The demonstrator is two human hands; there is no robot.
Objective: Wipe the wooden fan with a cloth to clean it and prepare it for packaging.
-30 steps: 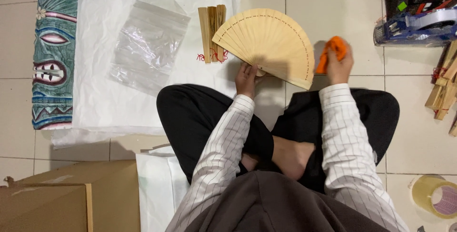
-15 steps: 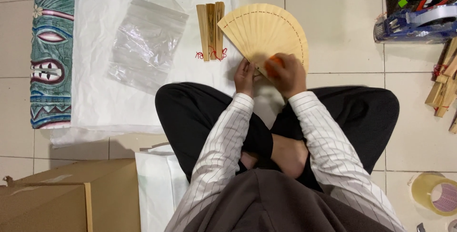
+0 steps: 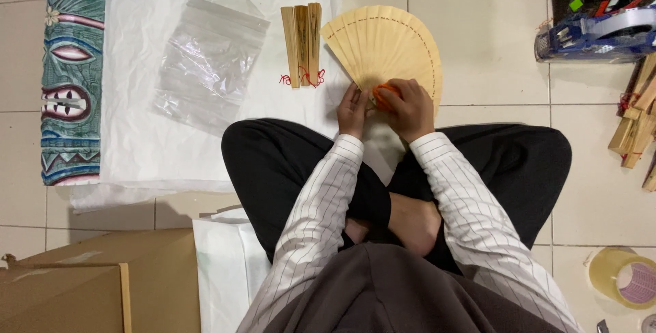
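**Wooden fan spread open on the floor before my knees**

Wooden fan (image 3: 383, 46) lies opened on the pale tiled floor (image 3: 485, 39), its pivot end at my hands; my left hand (image 3: 354, 109) pinches that base with narrow fingers; my right hand (image 3: 410, 106) is closed around a small orange thing (image 3: 383, 94) at the same spot. Just beside the fan, three folded fans (image 3: 302, 43) rest on a white plastic sheet (image 3: 150, 148), with a clear zip bag (image 3: 208, 63) and a painted carved mask (image 3: 70, 80) further left; a cardboard box (image 3: 89, 285) sits near my left knee; a tape roll (image 3: 625, 277) lies at lower right.
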